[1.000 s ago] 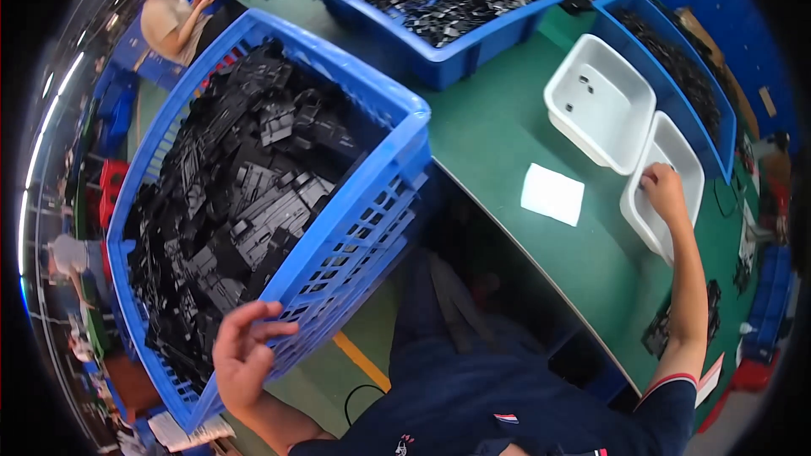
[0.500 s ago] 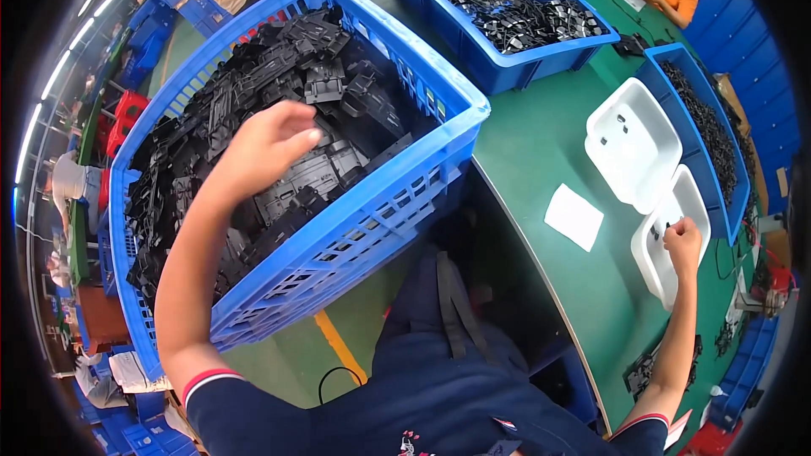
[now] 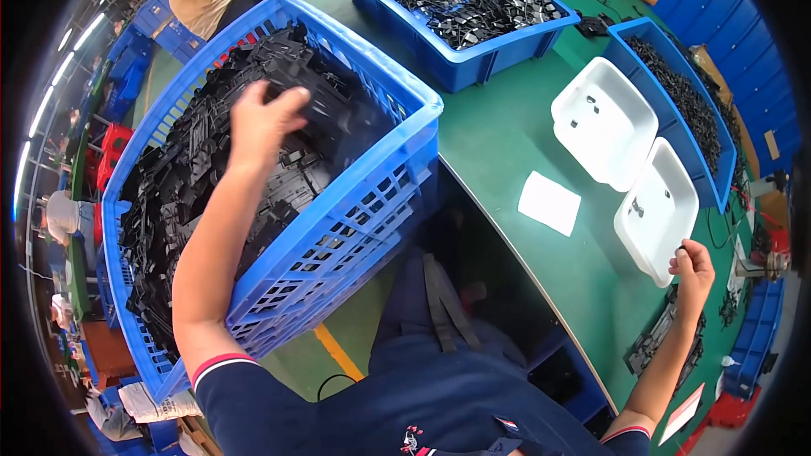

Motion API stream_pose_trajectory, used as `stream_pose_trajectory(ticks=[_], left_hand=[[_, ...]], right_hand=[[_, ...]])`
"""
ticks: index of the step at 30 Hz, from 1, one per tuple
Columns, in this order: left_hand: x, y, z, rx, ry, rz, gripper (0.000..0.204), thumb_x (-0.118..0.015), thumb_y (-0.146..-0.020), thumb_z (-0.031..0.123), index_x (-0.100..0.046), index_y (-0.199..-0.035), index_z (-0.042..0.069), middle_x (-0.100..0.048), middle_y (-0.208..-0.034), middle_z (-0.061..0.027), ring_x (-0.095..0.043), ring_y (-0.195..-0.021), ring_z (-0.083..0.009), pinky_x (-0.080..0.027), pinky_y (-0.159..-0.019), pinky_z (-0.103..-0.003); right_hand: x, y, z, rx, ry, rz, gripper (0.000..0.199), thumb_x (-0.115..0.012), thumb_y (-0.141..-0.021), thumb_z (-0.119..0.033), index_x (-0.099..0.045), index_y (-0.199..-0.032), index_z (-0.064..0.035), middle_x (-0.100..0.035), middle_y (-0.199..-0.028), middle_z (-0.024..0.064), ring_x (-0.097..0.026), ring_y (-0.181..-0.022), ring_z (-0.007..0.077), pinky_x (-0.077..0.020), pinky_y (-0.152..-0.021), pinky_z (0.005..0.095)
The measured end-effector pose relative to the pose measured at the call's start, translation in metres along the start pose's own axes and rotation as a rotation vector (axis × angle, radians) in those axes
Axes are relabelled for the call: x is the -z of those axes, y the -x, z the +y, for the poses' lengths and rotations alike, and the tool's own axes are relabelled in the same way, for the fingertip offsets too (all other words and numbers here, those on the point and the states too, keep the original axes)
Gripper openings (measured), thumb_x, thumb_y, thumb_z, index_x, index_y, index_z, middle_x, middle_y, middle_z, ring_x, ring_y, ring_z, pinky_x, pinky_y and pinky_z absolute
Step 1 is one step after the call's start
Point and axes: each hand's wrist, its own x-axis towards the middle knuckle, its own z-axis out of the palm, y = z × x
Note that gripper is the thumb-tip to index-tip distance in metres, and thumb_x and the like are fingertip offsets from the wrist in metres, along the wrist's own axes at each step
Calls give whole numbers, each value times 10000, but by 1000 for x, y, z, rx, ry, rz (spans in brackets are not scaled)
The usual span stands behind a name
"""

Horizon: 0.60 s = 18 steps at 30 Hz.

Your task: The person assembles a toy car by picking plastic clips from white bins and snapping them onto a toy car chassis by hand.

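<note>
Over the big blue crate, my left hand has its thumb and fingers apart. Black plastic parts, flat and moulded, fill the crate under that hand. Right beside its fingers, a dark part is smeared by motion; I cannot tell whether they touch. On the right, my right hand is closed in a pinch at the near edge of a white tray. A small black piece shows at its fingertips. A few tiny black pieces lie in that tray.
A second white tray adjoins the first, also with small pieces. White paper lies on the green table. Blue bins of black parts stand farther back. Black parts rest near my right forearm. Co-workers sit beyond.
My right hand has come out of the near white tray to its near edge. My left hand has shifted slightly away over the crate and its fingers have spread. The whole view has shifted a little.
</note>
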Motion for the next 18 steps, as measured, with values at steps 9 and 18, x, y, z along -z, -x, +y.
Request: stream_pose_trajectory(ticks=[9,18], left_hand=[[5,75,116,-570,306,103,292,-643,-867,103,-558,-1131,13,-655,-996,-77,-657,-838,-145,-557,-701,-283],[-134,133,44,55,838,-480,281,-593,-898,100,-569,-1159,-1,-651,-1079,-93,-652,-925,-185,-536,-820,-315]], right_hand=[[-69,41,-79,138,-369,-196,84,-610,-844,25,-592,-924,8,-619,-865,68,-608,-705,121,-499,-627,232],[-145,81,-103,-115,-880,-760,101,-689,-813,-15,-655,-907,-5,-600,-1118,94,-600,-847,106,-508,-752,259]])
